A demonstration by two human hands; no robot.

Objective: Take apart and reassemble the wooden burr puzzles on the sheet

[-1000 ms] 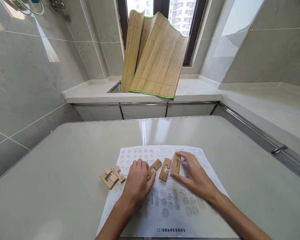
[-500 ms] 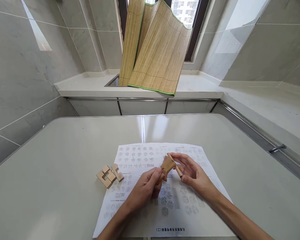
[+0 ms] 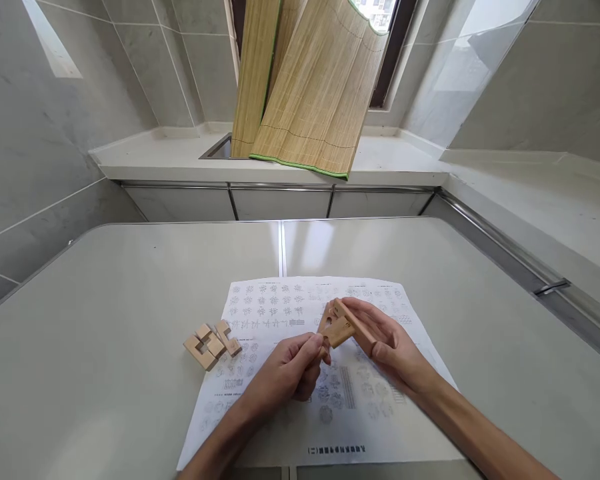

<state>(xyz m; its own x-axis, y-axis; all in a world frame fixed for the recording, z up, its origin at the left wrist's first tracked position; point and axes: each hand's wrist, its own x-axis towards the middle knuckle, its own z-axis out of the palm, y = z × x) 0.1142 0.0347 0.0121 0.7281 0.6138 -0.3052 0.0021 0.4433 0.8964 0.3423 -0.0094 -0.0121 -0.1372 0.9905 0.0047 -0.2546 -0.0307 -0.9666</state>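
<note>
Above a printed instruction sheet (image 3: 260,427), both hands hold small notched wooden puzzle pieces. My left hand (image 3: 293,367) is closed, thumb and fingers pinching the near end of wooden puzzle pieces (image 3: 339,331) that sit together at an angle. My right hand (image 3: 387,340) grips a longer flat wooden puzzle piece (image 3: 355,327) between thumb and fingers. That piece lies against the far end of the ones in my left hand; whether they interlock, I cannot tell. To the left, several more wooden puzzle pieces (image 3: 207,347) lie in a cluster, partly over the sheet's edge.
The sheet lies on a pale glossy table (image 3: 105,333) with a seam down its middle. Beyond it, a bamboo mat (image 3: 315,93) hangs over a white ledge (image 3: 150,160) under a window. Tiled walls and a metal rail (image 3: 505,250) border the table.
The piece in my right hand has turned, its broad face now showing, and sits closer against the pieces in my left hand. The whole view has shifted slightly.
</note>
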